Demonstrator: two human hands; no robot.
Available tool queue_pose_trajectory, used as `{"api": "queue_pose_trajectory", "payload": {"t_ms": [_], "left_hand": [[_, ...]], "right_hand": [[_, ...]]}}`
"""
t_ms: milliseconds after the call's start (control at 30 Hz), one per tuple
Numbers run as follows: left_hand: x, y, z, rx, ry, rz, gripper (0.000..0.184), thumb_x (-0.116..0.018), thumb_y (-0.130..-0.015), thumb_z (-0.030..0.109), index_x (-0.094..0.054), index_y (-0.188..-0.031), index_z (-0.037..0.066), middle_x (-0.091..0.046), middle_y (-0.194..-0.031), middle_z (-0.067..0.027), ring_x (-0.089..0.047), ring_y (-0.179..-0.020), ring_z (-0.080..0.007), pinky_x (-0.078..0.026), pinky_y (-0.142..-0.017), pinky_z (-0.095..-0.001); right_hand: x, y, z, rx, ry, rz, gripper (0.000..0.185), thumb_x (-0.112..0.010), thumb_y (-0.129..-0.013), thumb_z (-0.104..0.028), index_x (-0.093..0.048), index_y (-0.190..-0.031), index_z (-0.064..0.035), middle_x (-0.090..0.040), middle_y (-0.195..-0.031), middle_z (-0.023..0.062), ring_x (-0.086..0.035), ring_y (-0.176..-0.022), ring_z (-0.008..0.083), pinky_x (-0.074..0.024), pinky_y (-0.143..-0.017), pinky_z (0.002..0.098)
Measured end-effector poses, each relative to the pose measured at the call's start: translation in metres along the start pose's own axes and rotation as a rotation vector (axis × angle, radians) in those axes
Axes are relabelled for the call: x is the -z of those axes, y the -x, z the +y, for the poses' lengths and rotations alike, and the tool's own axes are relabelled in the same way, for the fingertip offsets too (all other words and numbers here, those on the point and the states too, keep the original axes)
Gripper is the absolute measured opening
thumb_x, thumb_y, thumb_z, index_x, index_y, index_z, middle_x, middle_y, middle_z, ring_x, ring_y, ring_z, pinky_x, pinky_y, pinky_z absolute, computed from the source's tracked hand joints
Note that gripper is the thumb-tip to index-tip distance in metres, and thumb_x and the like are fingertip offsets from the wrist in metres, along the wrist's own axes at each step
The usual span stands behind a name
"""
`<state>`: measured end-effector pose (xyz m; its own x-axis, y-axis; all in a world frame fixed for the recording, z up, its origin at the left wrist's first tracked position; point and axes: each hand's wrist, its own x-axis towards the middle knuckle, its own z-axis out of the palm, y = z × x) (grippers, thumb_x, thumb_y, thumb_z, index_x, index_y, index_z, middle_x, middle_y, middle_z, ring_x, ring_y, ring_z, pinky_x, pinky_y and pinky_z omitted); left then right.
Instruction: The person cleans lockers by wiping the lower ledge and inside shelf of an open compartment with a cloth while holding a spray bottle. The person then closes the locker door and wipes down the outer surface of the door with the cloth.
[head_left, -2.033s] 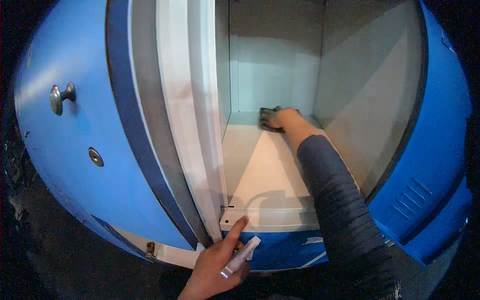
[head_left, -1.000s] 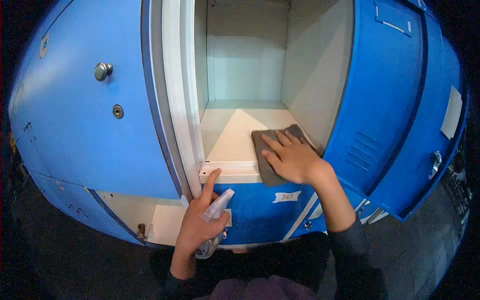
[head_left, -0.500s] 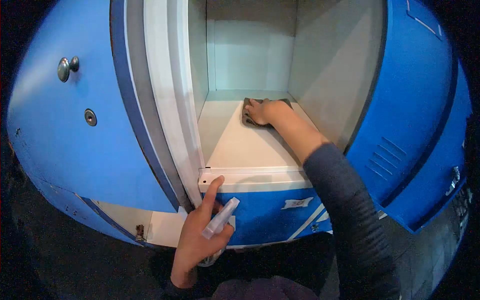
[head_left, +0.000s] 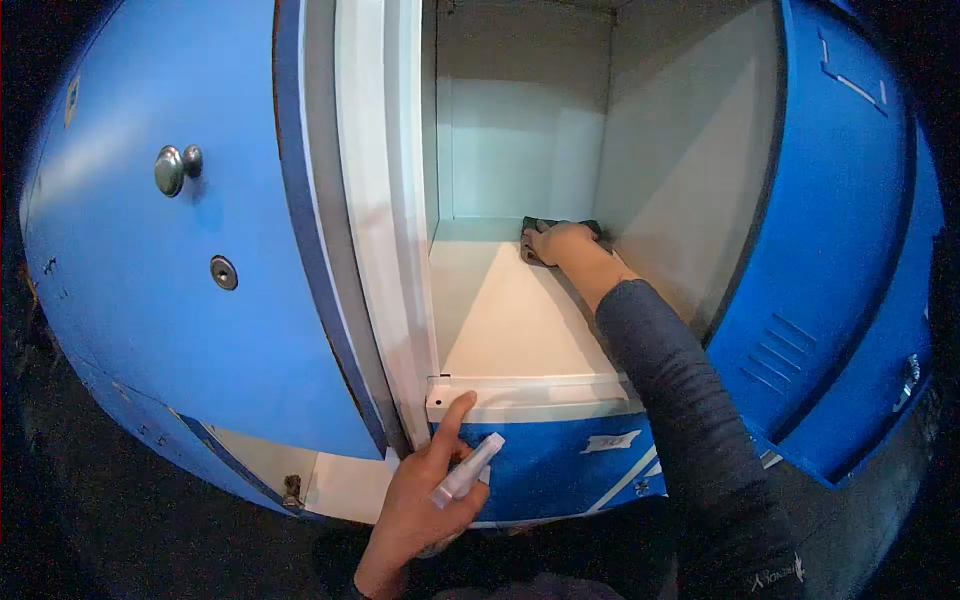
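Pale locker floor (head_left: 500, 320) runs from a raised front lip (head_left: 535, 400) to the back panel (head_left: 525, 150), with a side wall (head_left: 690, 150) closing it off on the right. Over the last half second the dark cloth (head_left: 538, 221) has gone farther back and lies by the far right corner, so it has little room left that way. The right hand (head_left: 568, 243) has its grip curled on the bunched cloth. The left hand (head_left: 425, 500) has its grip closed around a clear spray bottle (head_left: 468, 485), mostly hidden, its forefinger up at the lip. More room for sliding lies left and near; the lip bounds the near side, and the blue door (head_left: 830, 260) stands open at right
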<state>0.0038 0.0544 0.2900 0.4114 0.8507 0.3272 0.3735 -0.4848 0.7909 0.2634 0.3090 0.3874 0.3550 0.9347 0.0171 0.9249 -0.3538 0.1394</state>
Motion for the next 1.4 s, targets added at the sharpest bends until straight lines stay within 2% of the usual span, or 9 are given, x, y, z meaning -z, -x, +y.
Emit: {"api": "queue_pose_trajectory", "payload": {"t_ms": [267,467,633,900,1000,1100,1300,1367,1400], "left_hand": [[-0.005,0.003,0.000,-0.047,0.021,0.044,0.085,-0.060,-0.067,0.004,-0.025,-0.144,0.016,-0.057,-0.072,-0.0115,-0.061,-0.066,-0.0303,-0.048,-0.061,-0.0358],[-0.006,0.003,0.000,-0.043,0.018,0.041,0.087,-0.060,-0.066,0.005,-0.023,-0.144,0.016,-0.057,-0.072,-0.0127,-0.061,-0.066,-0.0317,-0.047,-0.062,-0.0370],[-0.004,0.002,0.001,-0.030,-0.013,0.017,0.088,-0.060,-0.066,0.006,-0.022,-0.144,0.016,-0.058,-0.073,-0.0134,-0.062,-0.068,-0.0332,-0.048,-0.063,-0.0393],[-0.004,0.002,-0.002,-0.054,-0.026,0.035,0.085,-0.060,-0.068,0.006,-0.023,-0.144,0.015,-0.058,-0.077,-0.0131,-0.063,-0.070,-0.0337,-0.049,-0.064,-0.0393],[-0.001,0.002,0.000,-0.031,0.015,-0.002,0.086,-0.060,-0.068,0.005,-0.021,-0.145,0.015,-0.058,-0.078,-0.0134,-0.063,-0.071,-0.0343,-0.050,-0.065,-0.0401],[0.002,0.002,-0.002,-0.039,0.014,-0.027,0.088,-0.061,-0.069,0.005,-0.019,-0.146,0.016,-0.059,-0.080,-0.0139,-0.063,-0.073,-0.0355,-0.051,-0.065,-0.0407],[0.008,-0.001,0.005,0.097,-0.019,-0.117,0.093,-0.066,-0.068,0.006,-0.015,-0.146,0.016,-0.061,-0.084,-0.0143,-0.064,-0.078,-0.0369,-0.051,-0.070,-0.0409],[0.007,0.000,0.004,-0.031,-0.044,-0.047,0.084,-0.062,-0.072,-0.001,-0.022,-0.144,0.011,-0.063,-0.081,-0.0133,-0.063,-0.074,-0.0294,-0.050,-0.067,-0.0354],[0.003,0.000,-0.003,-0.144,-0.071,0.008,0.078,-0.060,-0.075,-0.001,-0.025,-0.144,0.009,-0.060,-0.076,-0.0120,-0.060,-0.068,-0.0260,-0.048,-0.062,-0.0332]], "right_hand": [[-0.012,0.081,0.017,0.163,-0.002,0.015,0.059,-0.011,-0.097,-0.049,-0.015,-0.148,-0.0189,-0.032,-0.146,0.0164,-0.038,-0.129,0.0400,-0.0287,-0.106,0.0538],[-0.011,0.186,0.032,0.438,-0.124,0.026,0.060,-0.015,-0.096,-0.051,-0.019,-0.148,-0.0213,-0.018,-0.151,0.0181,-0.020,-0.136,0.0447,-0.0173,-0.110,0.0574],[-0.011,0.249,0.039,0.670,-0.044,0.128,0.056,-0.017,-0.098,-0.048,-0.017,-0.148,-0.0227,-0.017,-0.152,0.0165,-0.016,-0.139,0.0397,-0.0172,-0.111,0.0550],[0.015,0.191,-0.017,0.891,-0.023,-0.021,0.054,-0.018,-0.099,-0.046,-0.018,-0.147,-0.0221,-0.016,-0.153,0.0120,-0.013,-0.140,0.0354,-0.0134,-0.114,0.0510],[0.008,0.120,-0.053,1.045,0.286,0.084,0.054,-0.021,-0.098,-0.043,-0.019,-0.147,-0.0210,-0.013,-0.154,0.0097,-0.011,-0.141,0.0352,-0.0126,-0.114,0.0516],[0.032,0.099,-0.067,0.758,0.093,-0.098,0.051,-0.026,-0.098,-0.036,-0.020,-0.147,-0.0238,-0.010,-0.154,0.0074,-0.011,-0.141,0.0343,-0.0133,-0.115,0.0495],[0.024,0.006,-0.085,0.543,-0.062,-0.121,0.060,-0.019,-0.092,-0.056,-0.015,-0.147,-0.0343,-0.011,-0.155,0.0081,-0.012,-0.141,0.0343,-0.0139,-0.113,0.0495],[0.008,-0.041,-0.079,0.460,-0.069,-0.173,0.066,-0.018,-0.087,-0.063,-0.011,-0.147,-0.0360,-0.010,-0.155,0.0074,-0.014,-0.140,0.0352,-0.0137,-0.113,0.0485],[0.000,-0.057,-0.064,0.424,-0.135,-0.093,0.063,-0.030,-0.084,-0.060,-0.026,-0.138,-0.0288,-0.025,-0.146,0.0109,-0.027,-0.132,0.0349,-0.0237,-0.107,0.0449]]}}
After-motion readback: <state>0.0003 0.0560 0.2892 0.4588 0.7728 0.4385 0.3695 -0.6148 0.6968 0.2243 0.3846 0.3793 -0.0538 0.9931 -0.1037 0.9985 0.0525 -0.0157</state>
